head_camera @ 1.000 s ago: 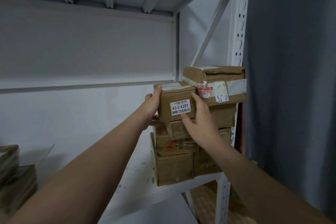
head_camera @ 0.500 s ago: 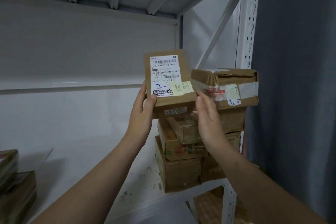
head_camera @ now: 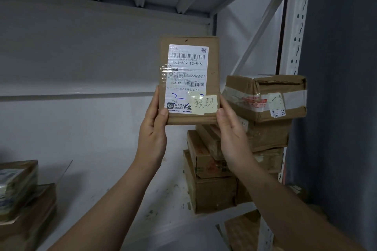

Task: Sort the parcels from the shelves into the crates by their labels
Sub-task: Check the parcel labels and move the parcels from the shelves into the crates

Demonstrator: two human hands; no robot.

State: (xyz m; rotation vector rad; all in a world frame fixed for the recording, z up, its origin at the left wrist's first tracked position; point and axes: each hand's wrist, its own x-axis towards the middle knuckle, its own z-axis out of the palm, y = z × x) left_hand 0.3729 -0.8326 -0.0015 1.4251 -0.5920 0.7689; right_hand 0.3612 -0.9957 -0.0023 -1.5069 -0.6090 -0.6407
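Parcel [head_camera: 212, 79] stands upright in the air (label [head_camera: 186, 71] toward the camera), at 10 o'clock from the stack [head_camera: 212, 191]. Left hand [head_camera: 153, 130] grips its 7 o'clock corner, right hand [head_camera: 232, 136] its 5 o'clock corner.

The parcel [head_camera: 189, 79] has left the stack [head_camera: 234, 159] and now stands upright above it. Both hands [head_camera: 152, 128] [head_camera: 232, 134] have tipped it, turning its label [head_camera: 186, 78] forward.
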